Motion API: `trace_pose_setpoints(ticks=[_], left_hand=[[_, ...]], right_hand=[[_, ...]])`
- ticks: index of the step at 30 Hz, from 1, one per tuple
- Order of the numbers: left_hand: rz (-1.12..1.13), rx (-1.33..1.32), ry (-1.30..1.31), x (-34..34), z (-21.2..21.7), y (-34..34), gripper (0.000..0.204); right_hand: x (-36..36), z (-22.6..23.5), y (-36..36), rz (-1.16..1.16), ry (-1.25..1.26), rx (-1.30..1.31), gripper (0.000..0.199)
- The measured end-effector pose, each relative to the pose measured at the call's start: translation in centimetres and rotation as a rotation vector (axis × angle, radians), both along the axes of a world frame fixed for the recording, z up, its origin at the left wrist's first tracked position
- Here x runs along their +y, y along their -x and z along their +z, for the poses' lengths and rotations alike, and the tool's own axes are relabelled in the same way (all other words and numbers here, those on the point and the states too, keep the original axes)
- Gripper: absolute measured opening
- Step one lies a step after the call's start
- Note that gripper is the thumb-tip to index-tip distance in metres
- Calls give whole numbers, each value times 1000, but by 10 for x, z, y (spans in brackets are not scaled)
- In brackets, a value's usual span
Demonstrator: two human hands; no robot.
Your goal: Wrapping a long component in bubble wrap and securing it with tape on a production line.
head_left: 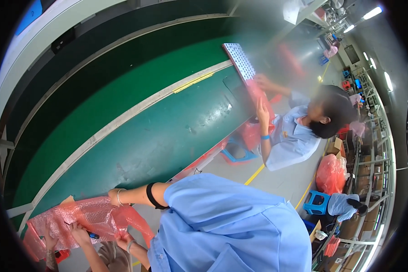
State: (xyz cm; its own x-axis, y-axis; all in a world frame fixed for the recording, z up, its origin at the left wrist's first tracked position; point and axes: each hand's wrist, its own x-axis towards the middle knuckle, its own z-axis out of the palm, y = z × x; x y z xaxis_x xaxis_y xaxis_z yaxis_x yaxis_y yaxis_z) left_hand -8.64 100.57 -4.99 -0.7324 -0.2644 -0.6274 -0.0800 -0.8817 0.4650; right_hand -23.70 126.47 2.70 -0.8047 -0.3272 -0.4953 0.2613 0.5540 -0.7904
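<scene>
Pink bubble wrap is stretched over the near edge of the green work surface at the lower left. My right hand, with a bracelet and a black band on the forearm, grips its upper right edge; the fingertips are partly hidden. Lower down, my left hand pinches the lower right edge. A piece of brown cardboard shows at the wrap's far edge. Two hands of a co-worker are on the wrap's lower side, and beside them lies a small dark blue and black object I cannot make out.
Across the green belt runs a pale rail. On the right, another person handles a perforated white panel in pink wrap. A blue stool, a pink bag and shelving stand farther right.
</scene>
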Motion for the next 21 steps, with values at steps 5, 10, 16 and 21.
trace_pose_setpoints(ticks=[5,10,16,21], left_hand=[[14,-192,364,16,25,-13,35],[127,11,30,50,46,-23,8],[143,20,17,127,98,-18,20],[89,-30,168,125,101,-25,17]], right_hand=[[17,-56,-2,388,17,566,17],[33,-41,-7,245,-31,313,14],[30,-30,-5,-223,462,-146,22],[18,-22,-17,-5,276,-20,22]])
